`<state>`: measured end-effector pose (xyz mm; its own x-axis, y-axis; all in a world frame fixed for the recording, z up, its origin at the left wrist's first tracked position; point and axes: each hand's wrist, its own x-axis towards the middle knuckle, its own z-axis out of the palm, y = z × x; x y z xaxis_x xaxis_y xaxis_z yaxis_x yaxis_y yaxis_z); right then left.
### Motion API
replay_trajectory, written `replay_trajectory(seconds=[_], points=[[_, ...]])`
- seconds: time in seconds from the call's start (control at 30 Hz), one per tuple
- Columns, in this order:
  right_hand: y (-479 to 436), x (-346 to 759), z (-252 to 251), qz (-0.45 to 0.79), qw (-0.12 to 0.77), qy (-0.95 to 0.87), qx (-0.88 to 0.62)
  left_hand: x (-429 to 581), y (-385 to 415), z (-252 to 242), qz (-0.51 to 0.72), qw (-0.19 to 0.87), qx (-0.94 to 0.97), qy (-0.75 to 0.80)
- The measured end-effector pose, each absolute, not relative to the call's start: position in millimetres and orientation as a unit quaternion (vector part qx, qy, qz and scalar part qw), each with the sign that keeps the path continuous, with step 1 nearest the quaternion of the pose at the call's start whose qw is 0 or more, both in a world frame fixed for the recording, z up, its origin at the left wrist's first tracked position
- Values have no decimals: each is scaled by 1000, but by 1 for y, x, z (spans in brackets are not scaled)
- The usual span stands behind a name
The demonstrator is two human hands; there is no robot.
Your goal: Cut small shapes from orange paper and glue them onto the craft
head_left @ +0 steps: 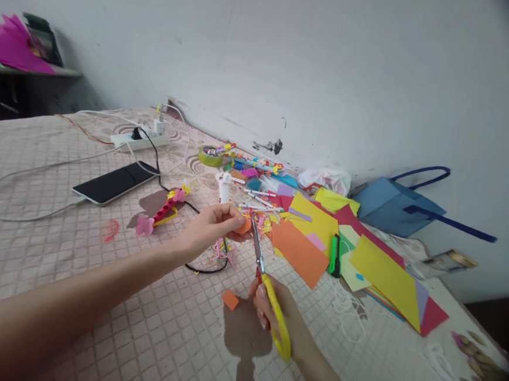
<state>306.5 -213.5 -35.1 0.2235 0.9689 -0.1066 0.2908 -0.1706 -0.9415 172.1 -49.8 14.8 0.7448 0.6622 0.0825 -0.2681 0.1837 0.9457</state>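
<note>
The left hand (211,228) pinches a rounded orange piece (245,225), seemingly part-cut, beside scissors (271,300) gripped in the right hand (291,312); a square scrap (230,299) lies apart.

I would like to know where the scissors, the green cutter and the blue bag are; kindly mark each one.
Scissors (274,303): head view, on the yellow handle.
Green cutter (333,255): head view, on its green body.
Blue bag (394,208): head view, on its blue side.
</note>
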Motion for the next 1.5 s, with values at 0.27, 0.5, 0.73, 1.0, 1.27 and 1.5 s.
replay_trajectory(seconds=[0.27,0.5,0.73,1.0,1.27,1.5], points=[[-212,309,-33,468,457,-439,-615,171,-52,15,273,756,569,177],[-209,307,-29,483,499,-390,-604,172,-54,13,251,752,583,176],[-208,309,-23,456,508,-403,-609,174,-56,9,229,741,607,173],[-208,310,-22,424,516,-415,-618,176,-62,6,197,702,656,194],[-208,310,-23,422,495,-417,-634,179,-65,1,189,773,562,226],[-211,308,-28,388,439,-459,-668,178,-65,8,259,789,506,235]])
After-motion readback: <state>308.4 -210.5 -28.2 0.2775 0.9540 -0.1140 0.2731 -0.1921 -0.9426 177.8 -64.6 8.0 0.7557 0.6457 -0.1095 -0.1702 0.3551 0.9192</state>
